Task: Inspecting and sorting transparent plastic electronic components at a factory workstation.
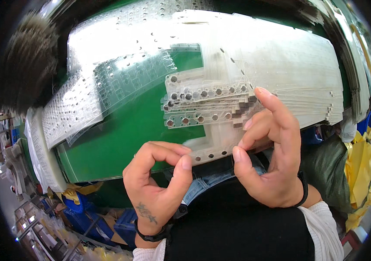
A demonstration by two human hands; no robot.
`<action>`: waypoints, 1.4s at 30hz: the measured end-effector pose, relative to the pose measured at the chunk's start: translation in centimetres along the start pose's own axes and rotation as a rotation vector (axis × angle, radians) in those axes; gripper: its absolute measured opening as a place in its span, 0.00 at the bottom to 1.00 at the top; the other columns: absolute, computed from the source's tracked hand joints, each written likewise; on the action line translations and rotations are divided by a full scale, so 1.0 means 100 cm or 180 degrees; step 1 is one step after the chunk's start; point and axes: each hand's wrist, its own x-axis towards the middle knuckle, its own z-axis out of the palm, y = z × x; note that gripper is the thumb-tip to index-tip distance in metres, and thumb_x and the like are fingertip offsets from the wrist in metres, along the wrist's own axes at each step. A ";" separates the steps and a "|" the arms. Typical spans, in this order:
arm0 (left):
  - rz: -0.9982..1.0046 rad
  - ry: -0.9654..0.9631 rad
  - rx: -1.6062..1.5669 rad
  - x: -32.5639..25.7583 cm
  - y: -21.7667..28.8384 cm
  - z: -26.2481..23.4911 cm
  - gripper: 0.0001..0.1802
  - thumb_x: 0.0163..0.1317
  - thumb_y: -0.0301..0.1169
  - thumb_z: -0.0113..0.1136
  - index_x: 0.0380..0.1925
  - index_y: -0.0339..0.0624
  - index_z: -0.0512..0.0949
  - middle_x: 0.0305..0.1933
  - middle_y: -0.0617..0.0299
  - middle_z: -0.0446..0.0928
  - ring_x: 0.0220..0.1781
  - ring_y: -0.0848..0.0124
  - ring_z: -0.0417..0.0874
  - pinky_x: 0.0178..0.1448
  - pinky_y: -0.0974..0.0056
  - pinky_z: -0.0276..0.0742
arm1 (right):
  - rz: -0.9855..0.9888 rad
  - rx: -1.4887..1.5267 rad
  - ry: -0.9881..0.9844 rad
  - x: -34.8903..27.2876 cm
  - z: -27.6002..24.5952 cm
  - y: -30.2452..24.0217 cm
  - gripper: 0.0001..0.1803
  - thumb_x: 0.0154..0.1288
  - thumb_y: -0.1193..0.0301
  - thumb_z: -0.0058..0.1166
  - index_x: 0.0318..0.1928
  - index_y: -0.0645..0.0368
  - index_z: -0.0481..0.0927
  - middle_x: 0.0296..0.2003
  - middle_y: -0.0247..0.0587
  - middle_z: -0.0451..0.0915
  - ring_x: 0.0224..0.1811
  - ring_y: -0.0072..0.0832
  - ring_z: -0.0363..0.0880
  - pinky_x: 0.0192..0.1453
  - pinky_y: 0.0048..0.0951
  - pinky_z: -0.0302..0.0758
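A thin translucent plastic sheet with a row of dark round holes along its near edge lies between my hands, by the table's front. My left hand pinches the sheet's near left corner between thumb and forefinger. Thumb and fingers of my right hand close on the same edge farther right, its forefinger raised and pointing away. Just beyond are fanned strip ends with round holes, jutting left from a large stack of translucent sheets.
Clear perforated sheets overlap at the left on the green tabletop. A dark, bristly-looking mass stands at the far left. Blue bins sit below the table on the left; yellow plastic and a dark bag are at the right.
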 end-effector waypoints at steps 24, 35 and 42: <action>-0.0021 0.0104 0.0041 -0.001 0.000 0.004 0.07 0.49 0.19 0.63 0.20 0.36 0.73 0.29 0.57 0.81 0.33 0.72 0.80 0.42 0.70 0.72 | -0.0024 -0.0177 -0.0014 0.001 0.001 0.000 0.39 0.51 0.84 0.54 0.65 0.69 0.55 0.29 0.32 0.70 0.36 0.17 0.69 0.38 0.13 0.70; 0.0007 0.0185 0.0195 -0.001 0.001 0.006 0.07 0.49 0.18 0.62 0.21 0.36 0.73 0.28 0.57 0.80 0.33 0.72 0.81 0.42 0.70 0.72 | 0.0044 -0.0135 0.0083 0.003 0.002 -0.004 0.36 0.50 0.85 0.55 0.62 0.67 0.61 0.28 0.34 0.72 0.33 0.19 0.71 0.38 0.16 0.72; 0.0538 0.0011 0.0793 0.004 -0.003 -0.003 0.07 0.52 0.23 0.61 0.22 0.35 0.72 0.28 0.57 0.79 0.30 0.72 0.78 0.39 0.69 0.71 | -0.0141 -0.0384 -0.0063 0.002 -0.003 0.000 0.38 0.50 0.81 0.59 0.63 0.67 0.60 0.32 0.36 0.71 0.39 0.21 0.68 0.46 0.21 0.68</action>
